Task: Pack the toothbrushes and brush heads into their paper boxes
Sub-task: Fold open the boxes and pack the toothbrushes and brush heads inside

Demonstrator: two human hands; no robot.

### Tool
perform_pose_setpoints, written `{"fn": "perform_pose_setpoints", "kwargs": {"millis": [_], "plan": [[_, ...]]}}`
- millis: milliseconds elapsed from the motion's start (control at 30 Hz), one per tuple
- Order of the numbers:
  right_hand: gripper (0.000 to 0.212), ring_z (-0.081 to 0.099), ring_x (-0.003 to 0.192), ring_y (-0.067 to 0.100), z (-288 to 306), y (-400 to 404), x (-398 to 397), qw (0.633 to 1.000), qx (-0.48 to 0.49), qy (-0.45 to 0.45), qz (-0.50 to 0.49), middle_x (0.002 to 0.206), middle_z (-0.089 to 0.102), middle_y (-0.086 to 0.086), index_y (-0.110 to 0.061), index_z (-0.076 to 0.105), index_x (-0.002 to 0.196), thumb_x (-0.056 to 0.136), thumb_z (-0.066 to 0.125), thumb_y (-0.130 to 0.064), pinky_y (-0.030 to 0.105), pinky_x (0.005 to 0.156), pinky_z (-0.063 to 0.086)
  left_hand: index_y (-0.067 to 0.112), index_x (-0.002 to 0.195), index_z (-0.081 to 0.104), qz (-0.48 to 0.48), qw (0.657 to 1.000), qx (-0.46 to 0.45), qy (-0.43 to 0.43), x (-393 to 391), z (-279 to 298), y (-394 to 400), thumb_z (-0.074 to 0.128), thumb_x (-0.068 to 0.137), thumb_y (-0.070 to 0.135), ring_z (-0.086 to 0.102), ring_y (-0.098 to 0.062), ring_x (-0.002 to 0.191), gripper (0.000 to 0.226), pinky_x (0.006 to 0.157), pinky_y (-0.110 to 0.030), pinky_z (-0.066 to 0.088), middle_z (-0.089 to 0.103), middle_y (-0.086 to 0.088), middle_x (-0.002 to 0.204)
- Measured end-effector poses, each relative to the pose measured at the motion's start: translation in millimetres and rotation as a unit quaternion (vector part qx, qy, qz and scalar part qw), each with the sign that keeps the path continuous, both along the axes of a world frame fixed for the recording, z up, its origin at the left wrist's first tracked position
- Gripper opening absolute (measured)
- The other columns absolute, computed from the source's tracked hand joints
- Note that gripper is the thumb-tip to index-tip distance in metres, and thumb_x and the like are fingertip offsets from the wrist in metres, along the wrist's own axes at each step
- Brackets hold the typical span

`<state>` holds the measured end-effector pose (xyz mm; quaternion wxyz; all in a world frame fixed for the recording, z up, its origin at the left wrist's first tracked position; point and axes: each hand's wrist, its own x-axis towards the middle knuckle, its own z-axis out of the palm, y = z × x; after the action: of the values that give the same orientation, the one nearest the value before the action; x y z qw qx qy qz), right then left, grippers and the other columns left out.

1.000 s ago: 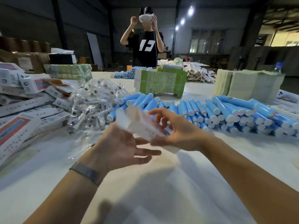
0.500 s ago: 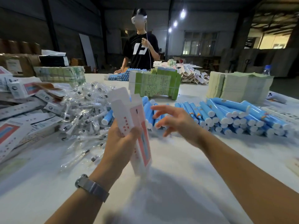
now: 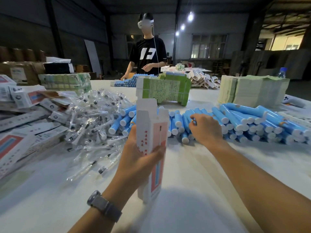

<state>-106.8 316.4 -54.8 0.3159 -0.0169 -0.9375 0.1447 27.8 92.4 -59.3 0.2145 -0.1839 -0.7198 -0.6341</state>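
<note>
My left hand (image 3: 138, 158) grips a tall white and pink paper box (image 3: 151, 140) upright, its top flaps open, its lower end near the white table (image 3: 193, 190). Behind it lies a long pile of blue toothbrush handles (image 3: 244, 121) with white ends. My right hand (image 3: 204, 128) rests on that pile, its fingers curled round one blue handle (image 3: 186, 121). A heap of brush heads in clear wrappers (image 3: 94, 118) lies to the left of the box.
Flat and folded paper boxes (image 3: 25, 115) are stacked at the far left. A green leaflet block (image 3: 165, 89) and a pale paper stack (image 3: 252, 89) stand behind the handles. A person with a headset (image 3: 148, 51) stands across the table.
My left hand has raised the box upright, and its flaps now stand open. My right hand let go of the box, reached forward and closed on a blue handle in the pile.
</note>
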Motion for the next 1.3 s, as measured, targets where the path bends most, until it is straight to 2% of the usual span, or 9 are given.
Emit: {"fn": "perform_pose_setpoints", "kwargs": {"millis": [167,233,433,567,800,933,1100,1200,1300], "plan": [[0.024,0.051,0.052,0.011,55.1,-0.7,34.1,0.947,-0.123,0.271,0.122,0.061,0.054,-0.005,-0.006,0.072,0.09,0.096,0.055,-0.021,0.006,0.051,0.029,0.03,0.108,0.061,-0.002,1.0,-0.017,0.007,-1.3,-2.1,-2.0,0.072,0.076,0.024,0.069,-0.014,0.089,0.034,0.082,-0.046,0.06,0.071,0.008,0.095],[0.028,0.045,0.048,0.004,81.8,0.9,50.2,0.91,-0.228,0.308,0.159,0.057,0.047,-0.01,-0.009,0.069,0.088,0.099,0.052,-0.028,0.01,0.049,0.033,0.03,0.113,0.056,-0.023,0.999,-0.023,0.002,-1.3,-3.6,-2.1,0.066,0.082,0.022,0.066,-0.013,0.092,0.034,0.088,-0.048,0.057,0.069,0.012,0.096],[0.031,0.032,0.044,0.01,126.9,-7.5,96.5,0.684,-0.589,0.229,0.365,0.053,0.042,-0.003,-0.014,0.059,0.074,0.101,0.051,-0.027,0.021,0.039,0.027,0.033,0.117,0.05,-0.036,0.997,-0.065,-0.002,-1.9,-1.7,-6.3,0.058,0.087,0.027,0.062,-0.008,0.091,0.032,0.086,-0.04,0.055,0.064,0.023,0.094],[0.028,0.034,0.047,0.01,126.5,-25.7,113.3,0.747,-0.483,0.217,0.402,0.056,0.044,-0.004,-0.014,0.061,0.077,0.102,0.05,-0.022,0.019,0.042,0.03,0.033,0.12,0.046,-0.036,0.995,-0.097,0.001,1.3,-1.3,-4.6,0.06,0.086,0.03,0.064,-0.009,0.097,0.037,0.09,-0.048,0.056,0.065,0.022,0.1],[0.023,0.04,0.049,0.002,107.3,-60.6,118.2,0.912,-0.077,0.212,0.344,0.056,0.047,-0.011,-0.014,0.068,0.082,0.094,0.062,-0.032,0.02,0.052,0.032,0.046,0.117,0.043,-0.003,0.992,-0.121,0.02,0.1,-1.6,-2.5,0.056,0.087,0.037,0.062,-0.003,0.098,0.034,0.087,-0.034,0.056,0.063,0.029,0.104],[0.024,0.046,0.059,0.002,81.0,-69.6,104.9,0.913,-0.092,0.14,0.372,0.073,0.055,-0.006,-0.022,0.066,0.107,0.09,0.065,-0.04,0.026,0.059,0.041,0.037,0.104,0.049,0.068,0.996,-0.058,0.021,-6.4,-0.9,-8.1,0.057,0.084,0.035,0.061,-0.006,0.08,0.022,0.077,-0.039,0.054,0.064,0.023,0.088],[0.01,0.05,0.062,0.01,23.6,-88.2,75.6,0.934,-0.194,0.019,0.301,0.071,0.056,-0.008,-0.03,0.063,0.094,0.09,0.06,-0.021,0.031,0.066,0.044,0.029,0.093,0.054,0.13,0.991,-0.02,0.026,-12.6,6.1,-22.8,0.065,0.074,0.034,0.058,-0.002,0.065,0.023,0.062,-0.024,0.05,0.064,0.019,0.078],[0.025,0.057,0.089,0.017,-7.1,-112.8,61.0,0.933,-0.055,-0.119,0.335,0.097,0.062,-0.001,-0.019,0.067,0.111,0.087,0.061,-0.011,0.037,0.088,0.048,0.026,0.083,0.057,0.204,0.978,0.008,0.052,-10.7,14.1,-32.0,0.056,0.06,0.045,0.054,-0.002,0.056,0.03,0.052,-0.021,0.045,0.064,0.012,0.074],[0.03,0.052,0.104,0.02,-20.4,-153.0,57.7,0.87,0.042,-0.126,0.475,0.121,0.063,0.012,-0.01,0.066,0.118,0.088,0.064,-0.009,0.035,0.093,0.043,0.022,0.083,0.056,0.234,0.968,0.022,0.09,-7.2,19.6,-39.0,0.058,0.062,0.044,0.057,-0.012,0.058,0.031,0.052,-0.031,0.049,0.062,0.007,0.069]]}}
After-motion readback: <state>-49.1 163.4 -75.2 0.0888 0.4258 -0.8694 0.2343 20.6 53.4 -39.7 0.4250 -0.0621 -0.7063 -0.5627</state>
